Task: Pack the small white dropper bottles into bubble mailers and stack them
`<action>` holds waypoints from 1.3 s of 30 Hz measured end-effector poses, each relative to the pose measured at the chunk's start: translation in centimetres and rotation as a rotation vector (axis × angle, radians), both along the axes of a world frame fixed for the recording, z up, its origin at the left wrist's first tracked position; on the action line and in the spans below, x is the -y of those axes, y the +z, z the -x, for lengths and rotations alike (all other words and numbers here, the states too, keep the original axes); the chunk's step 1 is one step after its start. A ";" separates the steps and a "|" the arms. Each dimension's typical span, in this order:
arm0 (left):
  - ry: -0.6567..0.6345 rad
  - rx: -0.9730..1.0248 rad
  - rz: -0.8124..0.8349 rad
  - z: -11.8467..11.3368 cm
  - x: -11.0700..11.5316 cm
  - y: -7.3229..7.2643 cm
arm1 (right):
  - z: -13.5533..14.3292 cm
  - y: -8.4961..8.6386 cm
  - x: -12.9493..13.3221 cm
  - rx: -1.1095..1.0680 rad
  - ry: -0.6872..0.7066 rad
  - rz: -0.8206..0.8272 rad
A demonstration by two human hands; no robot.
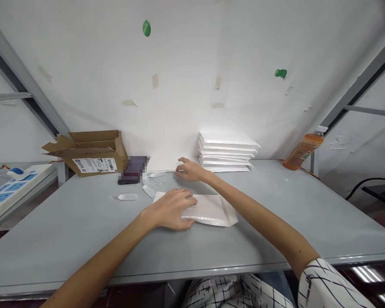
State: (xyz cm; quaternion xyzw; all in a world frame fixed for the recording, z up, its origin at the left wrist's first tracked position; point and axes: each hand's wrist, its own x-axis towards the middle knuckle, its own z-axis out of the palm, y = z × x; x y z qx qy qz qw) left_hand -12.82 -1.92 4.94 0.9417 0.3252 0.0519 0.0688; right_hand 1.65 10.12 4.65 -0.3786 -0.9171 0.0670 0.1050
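On the grey table a white bubble mailer [210, 209] lies flat in front of me, its flap end to the right. My left hand [171, 209] is on its left part, fingers curled over the top and thumb at the near edge. Farther back, my right hand [192, 170] reaches to a flat white mailer or sheet [163, 164] by the wall. Its fingers are apart at the right end of that sheet; whether they touch it I cannot tell. A stack of several white mailers [226, 152] stands to the right of this hand.
An open cardboard box [94, 154] and a dark, blurred phone-like object [133, 170] stand at the back left. Small clear plastic pieces [126, 197] lie near my left hand. A bottle of orange drink [303, 149] leans at the back right. A power strip [17, 188] is far left.
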 end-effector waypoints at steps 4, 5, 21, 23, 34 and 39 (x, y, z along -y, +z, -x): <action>0.018 -0.028 0.020 0.1 -0.1 0.3 | -2.8 0.8 2.1 -0.176 0.040 0.079; 0.028 -0.036 0.022 0.1 -0.2 0.4 | -3.9 1.0 2.8 -0.214 0.027 0.085; 0.039 -0.012 -0.049 -1.1 -0.3 -1.4 | -14.2 -1.4 6.1 -0.458 -0.268 0.164; 0.057 -0.092 0.014 -0.7 0.0 -0.2 | -13.2 -1.4 5.8 -0.481 -0.233 0.183; 0.249 -0.308 0.247 2.3 0.6 3.0 | -0.7 -0.8 0.8 -0.241 -0.032 0.107; 0.254 -0.335 0.243 2.5 0.5 3.2 | 5.0 -0.8 -0.5 -0.013 0.034 0.007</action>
